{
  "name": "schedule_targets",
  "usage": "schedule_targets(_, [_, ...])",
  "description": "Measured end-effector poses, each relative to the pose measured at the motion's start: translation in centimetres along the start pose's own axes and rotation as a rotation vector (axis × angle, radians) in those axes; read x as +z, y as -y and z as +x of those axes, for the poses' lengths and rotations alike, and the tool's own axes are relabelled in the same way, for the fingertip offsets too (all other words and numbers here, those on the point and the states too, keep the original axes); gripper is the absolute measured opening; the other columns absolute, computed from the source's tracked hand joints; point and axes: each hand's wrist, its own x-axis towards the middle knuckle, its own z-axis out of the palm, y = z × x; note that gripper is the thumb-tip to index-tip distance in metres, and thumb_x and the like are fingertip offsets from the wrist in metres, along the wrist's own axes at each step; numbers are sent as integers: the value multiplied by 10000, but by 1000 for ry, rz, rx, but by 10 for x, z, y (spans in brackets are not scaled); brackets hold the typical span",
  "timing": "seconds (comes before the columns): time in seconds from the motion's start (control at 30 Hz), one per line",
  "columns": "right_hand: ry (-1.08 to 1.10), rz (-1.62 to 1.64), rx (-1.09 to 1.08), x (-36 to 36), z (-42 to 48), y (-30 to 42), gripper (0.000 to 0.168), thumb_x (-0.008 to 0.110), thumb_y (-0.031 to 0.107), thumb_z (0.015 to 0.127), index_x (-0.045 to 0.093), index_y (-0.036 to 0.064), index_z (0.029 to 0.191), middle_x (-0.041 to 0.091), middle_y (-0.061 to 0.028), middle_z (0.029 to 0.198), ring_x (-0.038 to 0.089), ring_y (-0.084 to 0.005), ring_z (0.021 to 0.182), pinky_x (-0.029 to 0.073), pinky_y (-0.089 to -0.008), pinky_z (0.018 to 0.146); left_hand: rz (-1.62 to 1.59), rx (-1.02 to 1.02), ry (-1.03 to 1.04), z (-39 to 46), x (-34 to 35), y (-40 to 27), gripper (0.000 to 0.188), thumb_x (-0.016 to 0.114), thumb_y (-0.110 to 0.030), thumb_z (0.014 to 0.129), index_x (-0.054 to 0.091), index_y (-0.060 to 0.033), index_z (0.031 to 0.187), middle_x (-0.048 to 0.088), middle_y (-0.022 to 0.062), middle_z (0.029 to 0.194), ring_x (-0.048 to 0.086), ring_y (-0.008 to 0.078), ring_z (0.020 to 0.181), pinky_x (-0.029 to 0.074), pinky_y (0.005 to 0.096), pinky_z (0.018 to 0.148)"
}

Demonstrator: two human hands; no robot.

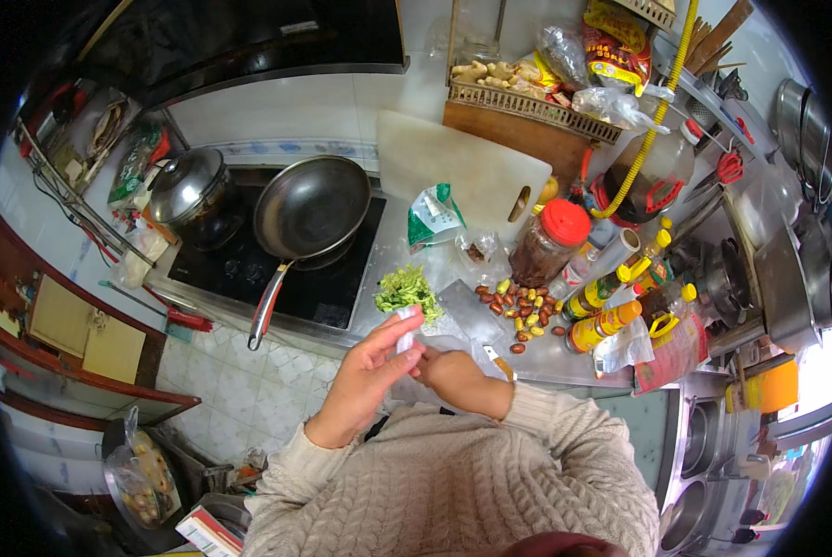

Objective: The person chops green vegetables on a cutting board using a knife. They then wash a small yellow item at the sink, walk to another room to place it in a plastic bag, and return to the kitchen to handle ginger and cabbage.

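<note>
Both hands meet in front of my chest, at the counter's near edge. My left hand (367, 379) has its fingers stretched out, and a strip of thin white plastic lies against them. My right hand (454, 379) is closed on a thin translucent plastic bag (450, 342). Just beyond them lies a heap of chopped green vegetable (407, 291), with the blade of a cleaver (470, 306) to its right; its wooden handle (505, 369) shows beside my right wrist. Red and yellow-green jujubes (527, 306) are scattered right of the blade.
A wok (313, 207) rests on the black cooktop (214, 268), near a lidded pot (189, 188). A white cutting board (457, 157) leans at the back wall. To the right stand a red-lidded jar (548, 244) and several sauce bottles (600, 327). A green-and-white packet (435, 216) lies behind the heap.
</note>
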Motion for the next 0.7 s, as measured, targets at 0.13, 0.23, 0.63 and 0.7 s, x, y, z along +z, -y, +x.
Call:
schedule_targets(0.13, [-376, 111, -100, -100, -18, -9, 276, 722, 79, 769, 661, 112, 1036, 643, -83, 1025, 641, -256, 894, 528, -350, 752, -63, 19, -142, 4, -8, 8, 437, 537, -89, 931, 516, -22, 1362, 442, 61, 1466, 548, 132, 1032, 479, 296, 822])
schedule_targets(0.23, [-626, 318, 20, -190, -10, -37, 356, 779, 30, 735, 648, 81, 1062, 628, -29, 1024, 615, -154, 935, 514, -290, 791, -64, -2, -220, 0, -13, 11, 430, 534, -81, 929, 522, -19, 1355, 453, 62, 1457, 550, 134, 1014, 482, 290, 806])
schedule_targets(0.63, [-1229, -352, 117, -397, 110, -195, 317, 756, 147, 744, 681, 118, 1051, 662, -142, 977, 635, -322, 917, 505, -400, 795, -156, -1, -325, -14, -8, 34, 370, 547, -54, 946, 563, -13, 1313, 510, 81, 1401, 584, 126, 970, 501, 257, 756])
schedule_targets(0.7, [-1106, -288, 183, -405, 127, -209, 357, 753, 141, 749, 684, 112, 1097, 680, -153, 1010, 648, -327, 926, 506, -406, 802, -162, 26, -341, -14, -6, 33, 368, 542, -52, 947, 564, -13, 1312, 518, 82, 1395, 586, 125, 966, 502, 257, 755])
